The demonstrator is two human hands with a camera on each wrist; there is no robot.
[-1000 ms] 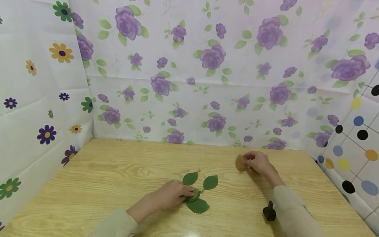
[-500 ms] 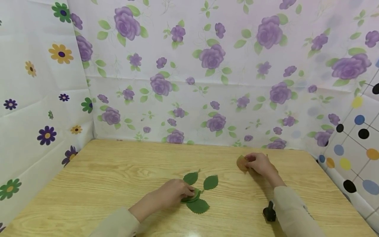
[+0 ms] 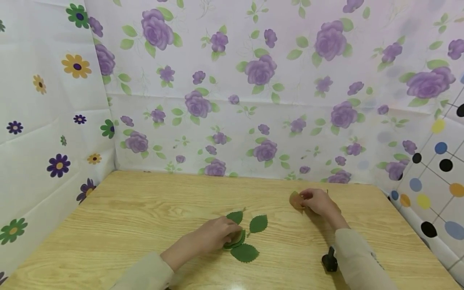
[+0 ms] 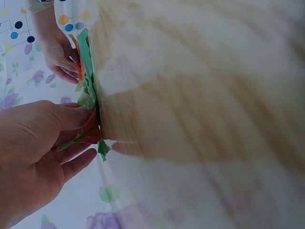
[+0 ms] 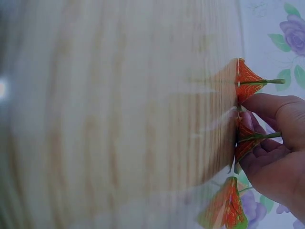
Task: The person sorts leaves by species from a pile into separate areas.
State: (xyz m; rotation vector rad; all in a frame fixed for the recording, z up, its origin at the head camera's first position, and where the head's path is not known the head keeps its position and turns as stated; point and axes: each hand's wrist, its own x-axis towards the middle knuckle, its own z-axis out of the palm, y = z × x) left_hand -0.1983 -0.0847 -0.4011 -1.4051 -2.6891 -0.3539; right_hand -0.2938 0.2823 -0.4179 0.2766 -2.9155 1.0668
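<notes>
Since the earlier frame, the left hand [image 3: 215, 233] has shifted slightly forward and right, overlapping the upper green leaf [image 3: 236, 216], and the lower green leaf [image 3: 245, 253] has slid a little right. The left grip pinches a small leaf pile [image 3: 236, 240] on the worktop [image 3: 174, 209]. The right hand [image 3: 318, 202] has barely moved; its fingertips touch an orange leaf [image 3: 295, 200] farther back, but whether they pinch it cannot be told.

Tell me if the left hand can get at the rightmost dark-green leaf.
Probably yes: nothing covers the rightmost dark-green leaf, which lies just beyond the left hand, though that hand pinches another leaf.
</notes>
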